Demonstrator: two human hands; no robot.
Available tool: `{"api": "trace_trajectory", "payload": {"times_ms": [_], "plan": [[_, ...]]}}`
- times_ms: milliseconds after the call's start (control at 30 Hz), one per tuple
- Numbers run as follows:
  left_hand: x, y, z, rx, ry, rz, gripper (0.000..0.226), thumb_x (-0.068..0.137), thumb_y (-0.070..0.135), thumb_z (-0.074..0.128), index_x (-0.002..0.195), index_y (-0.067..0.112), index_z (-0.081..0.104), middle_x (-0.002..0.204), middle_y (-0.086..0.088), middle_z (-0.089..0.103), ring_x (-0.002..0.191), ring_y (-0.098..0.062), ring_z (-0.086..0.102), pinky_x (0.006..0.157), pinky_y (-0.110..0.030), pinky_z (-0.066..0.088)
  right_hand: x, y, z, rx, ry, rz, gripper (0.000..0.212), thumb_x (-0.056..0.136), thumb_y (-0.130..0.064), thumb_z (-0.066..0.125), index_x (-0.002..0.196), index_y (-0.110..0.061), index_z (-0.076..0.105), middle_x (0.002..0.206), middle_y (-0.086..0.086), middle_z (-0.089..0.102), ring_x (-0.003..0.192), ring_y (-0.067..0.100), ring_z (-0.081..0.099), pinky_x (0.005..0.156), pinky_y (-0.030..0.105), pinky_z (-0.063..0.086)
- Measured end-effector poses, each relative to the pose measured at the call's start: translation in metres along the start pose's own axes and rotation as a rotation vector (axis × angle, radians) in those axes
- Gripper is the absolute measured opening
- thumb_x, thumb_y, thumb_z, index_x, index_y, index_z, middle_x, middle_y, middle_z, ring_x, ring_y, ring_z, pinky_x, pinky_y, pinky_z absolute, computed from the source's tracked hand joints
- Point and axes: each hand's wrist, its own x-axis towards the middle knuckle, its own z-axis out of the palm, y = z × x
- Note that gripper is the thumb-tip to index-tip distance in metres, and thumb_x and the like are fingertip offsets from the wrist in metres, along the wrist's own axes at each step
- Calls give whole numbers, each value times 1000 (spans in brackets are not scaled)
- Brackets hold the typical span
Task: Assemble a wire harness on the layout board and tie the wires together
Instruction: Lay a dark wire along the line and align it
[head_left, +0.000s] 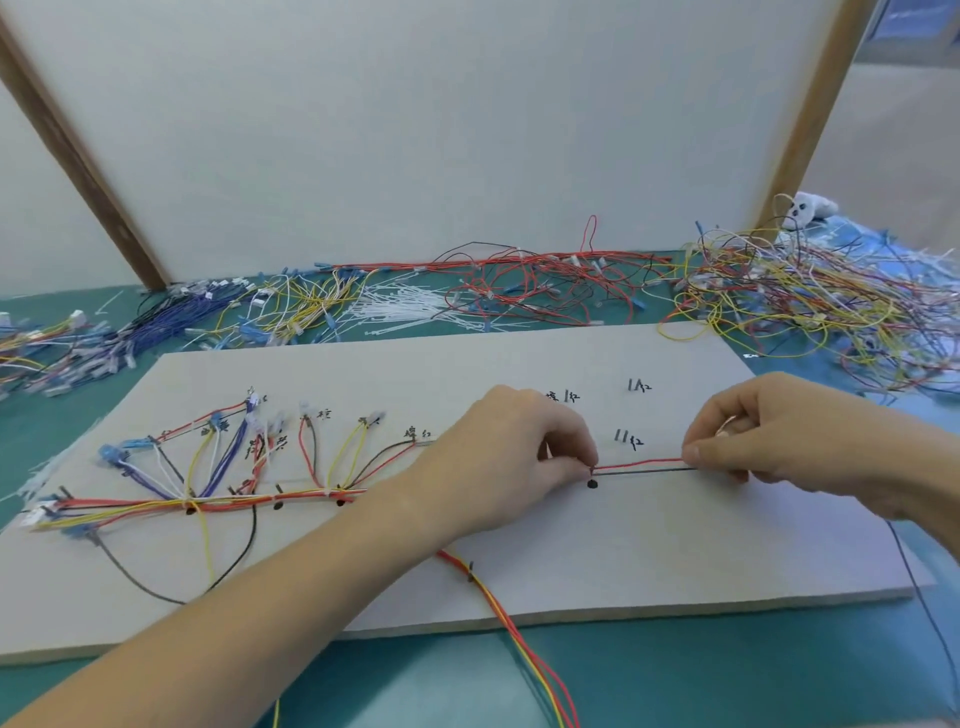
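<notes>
A grey layout board (519, 364) lies flat on the teal table, marked with pegs and handwritten labels. Along its left half runs a harness trunk (208, 503) of red, yellow, black and blue wires, with branches fanning up to connectors. A red and a black wire (641, 465) stretch taut between my hands. My left hand (511, 457) pinches them at a black peg (592, 484) near the board's middle. My right hand (769, 441) pinches their right end. Red and yellow wires (519, 634) trail off the board's front edge.
Behind the board lie piles of loose wires: blue (171, 322), yellow (301, 301), red (545, 286) and a mixed tangle (810, 306) at the right. White cable ties (405, 306) lie among them. An upright white panel with wooden frame (78, 156) stands at the back.
</notes>
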Motion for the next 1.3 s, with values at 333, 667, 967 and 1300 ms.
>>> {"api": "trace_trajectory", "payload": {"times_ms": [333, 667, 967, 1300], "plan": [[4, -14, 15, -207, 41, -74, 12, 82, 25, 85, 92, 28, 79, 77, 12, 74, 60, 1, 55, 60, -13, 42, 20, -35, -18, -326, -157, -48, 6, 79, -29, 83, 81, -31, 79, 64, -5, 63, 60, 20, 40, 47, 26, 28], [6, -15, 21, -208, 72, -110, 8, 81, 26, 83, 85, 32, 81, 64, 28, 65, 59, 2, 56, 56, -7, 38, -25, -29, -29, -602, 7, -182, 43, 57, -73, 43, 96, -72, 62, 62, -24, 69, 50, 2, 63, 60, 33, 59], [4, -10, 21, -237, 117, -138, 15, 77, 23, 87, 83, 35, 80, 63, 32, 64, 56, 1, 52, 55, -8, 37, 9, -98, -46, -660, 158, -251, 16, 71, -46, 76, 73, -60, 70, 54, -23, 63, 53, 8, 60, 59, 30, 48], [2, -5, 18, -164, 87, -85, 10, 85, 23, 77, 89, 30, 82, 64, 24, 65, 58, 2, 56, 56, -7, 35, 96, -118, -6, -705, -21, 49, 36, 79, -31, 76, 63, -11, 50, 37, -2, 35, 34, 19, 31, 43, 17, 26]]}}
